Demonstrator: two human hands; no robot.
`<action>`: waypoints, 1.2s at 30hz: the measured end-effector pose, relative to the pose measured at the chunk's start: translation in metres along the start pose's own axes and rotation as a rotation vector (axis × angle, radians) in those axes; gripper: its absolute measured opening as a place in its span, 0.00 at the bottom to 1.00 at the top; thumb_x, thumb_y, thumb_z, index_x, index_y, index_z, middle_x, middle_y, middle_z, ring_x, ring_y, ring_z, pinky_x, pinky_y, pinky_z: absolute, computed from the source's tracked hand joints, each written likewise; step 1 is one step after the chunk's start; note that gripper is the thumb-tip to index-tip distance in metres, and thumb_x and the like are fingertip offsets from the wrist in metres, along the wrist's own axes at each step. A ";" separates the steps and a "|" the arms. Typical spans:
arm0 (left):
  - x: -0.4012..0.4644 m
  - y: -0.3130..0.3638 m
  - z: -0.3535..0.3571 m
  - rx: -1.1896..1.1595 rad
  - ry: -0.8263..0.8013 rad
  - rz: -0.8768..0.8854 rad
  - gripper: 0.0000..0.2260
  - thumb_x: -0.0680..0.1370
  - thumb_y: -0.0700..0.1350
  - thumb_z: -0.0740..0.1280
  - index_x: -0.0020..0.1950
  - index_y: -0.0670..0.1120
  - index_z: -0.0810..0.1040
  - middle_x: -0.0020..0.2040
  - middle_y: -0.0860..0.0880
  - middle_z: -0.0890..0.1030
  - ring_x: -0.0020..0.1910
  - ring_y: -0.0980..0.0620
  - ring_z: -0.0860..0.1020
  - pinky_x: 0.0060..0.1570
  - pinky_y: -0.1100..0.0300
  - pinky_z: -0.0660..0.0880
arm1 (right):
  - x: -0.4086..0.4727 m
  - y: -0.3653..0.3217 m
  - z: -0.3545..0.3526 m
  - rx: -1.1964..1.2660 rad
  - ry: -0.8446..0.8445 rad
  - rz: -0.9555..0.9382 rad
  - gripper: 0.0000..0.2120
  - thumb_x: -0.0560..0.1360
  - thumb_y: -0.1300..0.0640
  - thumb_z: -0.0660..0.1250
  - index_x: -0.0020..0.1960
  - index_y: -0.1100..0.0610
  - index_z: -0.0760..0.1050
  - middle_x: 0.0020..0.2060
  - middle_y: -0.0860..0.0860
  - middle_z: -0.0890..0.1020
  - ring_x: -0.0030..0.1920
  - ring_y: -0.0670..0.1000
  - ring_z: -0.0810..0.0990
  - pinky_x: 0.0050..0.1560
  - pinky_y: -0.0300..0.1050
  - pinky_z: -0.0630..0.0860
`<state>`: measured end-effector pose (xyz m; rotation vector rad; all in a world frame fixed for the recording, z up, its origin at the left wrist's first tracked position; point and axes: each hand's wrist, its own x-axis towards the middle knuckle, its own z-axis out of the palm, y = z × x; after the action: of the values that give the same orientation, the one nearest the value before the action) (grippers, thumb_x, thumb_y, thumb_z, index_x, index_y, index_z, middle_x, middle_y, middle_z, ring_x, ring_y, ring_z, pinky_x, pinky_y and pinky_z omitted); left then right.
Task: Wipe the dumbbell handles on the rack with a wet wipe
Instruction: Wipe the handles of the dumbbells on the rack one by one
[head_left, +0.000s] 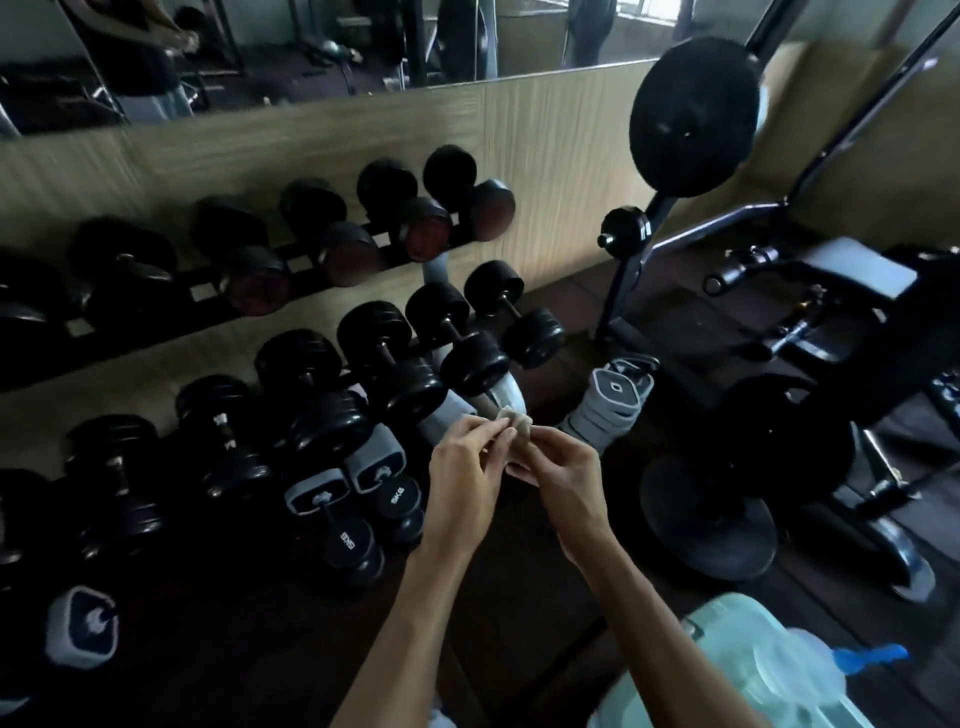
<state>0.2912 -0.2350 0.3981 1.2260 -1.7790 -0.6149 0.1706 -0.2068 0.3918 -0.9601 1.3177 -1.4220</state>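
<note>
1. Hands: my left hand (464, 467) and right hand (563, 480) meet at centre frame, fingers of both pinched on one small wet wipe (511, 422); they are together, touching through the wipe, which looks bunched rather than spread.

2. Target relation: the rack (208, 306) lies ahead and to the left of the hands. Its lower-tier dumbbells (382, 358) sit just beyond the fingertips. Each handle runs from the wall toward me, slanting down to the right, so a wipe stroke would follow that near-far axis.

3. Nearer hand: I judge the left hand closer to most of the lower tier; the rightmost lower dumbbell (511, 314) stands almost straight ahead of the wipe.

4. Upper tier: a second row (332, 234) sits higher and farther back, against the wood-panelled wall; it calls for a longer reach over the lower row.

5. Surroundings: grey-capped dumbbells (353, 483) stand on the floor just left of the hands; a weight bench and plates (810, 291) occupy the right; a pale blue water jug (769, 675) sits near my right forearm.

6. Obstruction: the black end weights flank each handle closely, leaving a narrow gap for fingers.
</note>
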 end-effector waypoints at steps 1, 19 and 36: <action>0.012 -0.007 -0.005 -0.003 -0.006 0.008 0.13 0.81 0.45 0.66 0.63 0.42 0.81 0.53 0.55 0.80 0.51 0.61 0.79 0.54 0.68 0.76 | 0.013 -0.002 0.007 0.014 -0.031 0.011 0.09 0.81 0.59 0.67 0.58 0.59 0.82 0.49 0.55 0.87 0.54 0.53 0.86 0.56 0.52 0.82; 0.187 -0.083 -0.014 -0.180 -0.102 -0.153 0.09 0.77 0.38 0.71 0.55 0.46 0.79 0.49 0.52 0.81 0.47 0.59 0.81 0.45 0.71 0.76 | 0.184 -0.007 0.059 0.134 0.035 0.023 0.12 0.82 0.57 0.65 0.58 0.63 0.81 0.49 0.59 0.86 0.52 0.57 0.86 0.56 0.51 0.82; 0.400 -0.092 0.157 -0.477 -0.144 -0.473 0.09 0.76 0.47 0.73 0.51 0.42 0.84 0.44 0.46 0.86 0.47 0.48 0.85 0.48 0.55 0.82 | 0.439 -0.031 -0.056 0.024 -0.069 0.006 0.05 0.78 0.60 0.71 0.50 0.61 0.83 0.41 0.59 0.86 0.42 0.55 0.85 0.46 0.48 0.82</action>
<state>0.1444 -0.6494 0.3979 1.2821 -1.3342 -1.3422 0.0023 -0.6173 0.3940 -0.9799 1.2495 -1.3846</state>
